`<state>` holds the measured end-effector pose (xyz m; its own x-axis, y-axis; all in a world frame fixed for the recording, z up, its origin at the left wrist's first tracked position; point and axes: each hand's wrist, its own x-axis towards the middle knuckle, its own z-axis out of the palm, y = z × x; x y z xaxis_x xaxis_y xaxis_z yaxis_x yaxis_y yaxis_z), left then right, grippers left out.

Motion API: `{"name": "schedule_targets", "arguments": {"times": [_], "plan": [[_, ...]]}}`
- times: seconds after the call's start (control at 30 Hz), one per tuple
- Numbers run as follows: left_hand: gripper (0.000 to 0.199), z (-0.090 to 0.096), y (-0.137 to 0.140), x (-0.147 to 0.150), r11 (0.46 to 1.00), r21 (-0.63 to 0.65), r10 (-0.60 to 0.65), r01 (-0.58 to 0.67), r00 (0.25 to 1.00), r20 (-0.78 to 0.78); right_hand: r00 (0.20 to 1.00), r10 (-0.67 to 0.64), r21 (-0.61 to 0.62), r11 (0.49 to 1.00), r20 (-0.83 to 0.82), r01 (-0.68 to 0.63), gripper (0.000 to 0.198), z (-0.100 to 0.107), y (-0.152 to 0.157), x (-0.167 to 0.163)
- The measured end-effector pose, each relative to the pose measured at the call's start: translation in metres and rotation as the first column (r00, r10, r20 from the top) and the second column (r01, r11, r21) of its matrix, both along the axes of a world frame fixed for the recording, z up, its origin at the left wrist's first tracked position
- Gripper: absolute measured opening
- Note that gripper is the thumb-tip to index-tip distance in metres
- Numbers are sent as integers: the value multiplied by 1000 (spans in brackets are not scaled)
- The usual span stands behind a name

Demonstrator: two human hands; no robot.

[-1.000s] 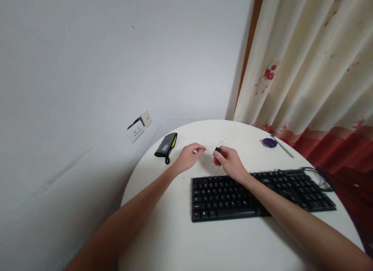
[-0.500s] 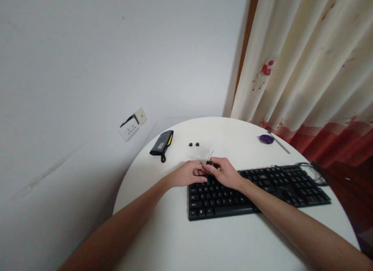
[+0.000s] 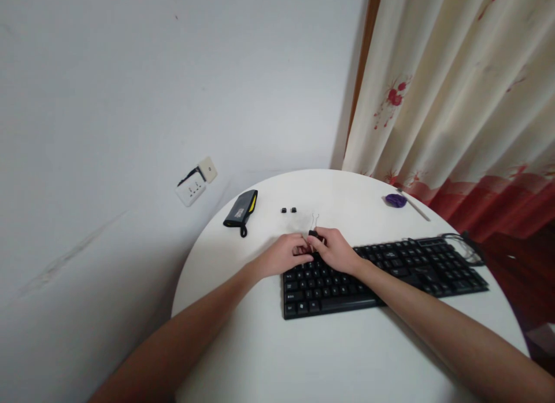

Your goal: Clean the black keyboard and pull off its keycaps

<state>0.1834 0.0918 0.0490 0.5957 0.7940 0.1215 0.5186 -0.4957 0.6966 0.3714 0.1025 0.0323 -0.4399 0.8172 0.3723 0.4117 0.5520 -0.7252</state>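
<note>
My right hand (image 3: 336, 251) is closed in a pinch on the black handle of a wire keycap puller (image 3: 313, 233). The puller's two thin wires stick up, away from me. Beside it, my left hand (image 3: 286, 254) has curled fingers, with thumb and fingertips close together near the puller. Whatever lies between those fingertips is too small to make out. Both hands are over the upper left part of a black keyboard (image 3: 347, 303), covering some of its keys. Two small black keycaps, one on the left (image 3: 283, 210) and one on the right (image 3: 293, 210), lie beyond the hands.
The round white table (image 3: 269, 357) stands against a wall. A grey and yellow pouch (image 3: 241, 210) lies at its left. Toward the right edge are a purple bundle (image 3: 396, 200) and a pale stick-like tool (image 3: 417, 207). The keyboard's coiled cable (image 3: 470, 250) rests behind its right end.
The view has shifted slightly. My right hand still holds the puller, and both hands remain close together over the keyboard, with only a small change in finger position.
</note>
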Motion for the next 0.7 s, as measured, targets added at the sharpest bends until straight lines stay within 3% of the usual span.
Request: {"name": "schedule_targets", "arguments": {"times": [0.23,0.4,0.5,0.6,0.7], "plan": [[18,-6,0,4,997,44,60,-60,998,4,978,-62,-213,977,-200,19,36,-6,12,0],[16,-9,1,10,983,110,138,-146,987,84,957,-112,-141,987,-269,76,35,-3,10,1],[28,-12,3,11,963,177,183,-205,974,135,948,-143,-120,986,-283,113,33,-1,9,1],[35,-12,2,11,924,302,212,-235,972,106,939,-127,-167,983,-320,76,33,0,9,1],[32,-8,-1,12,886,425,197,-185,980,17,926,-111,-240,970,-361,23,33,-2,11,0]]}}
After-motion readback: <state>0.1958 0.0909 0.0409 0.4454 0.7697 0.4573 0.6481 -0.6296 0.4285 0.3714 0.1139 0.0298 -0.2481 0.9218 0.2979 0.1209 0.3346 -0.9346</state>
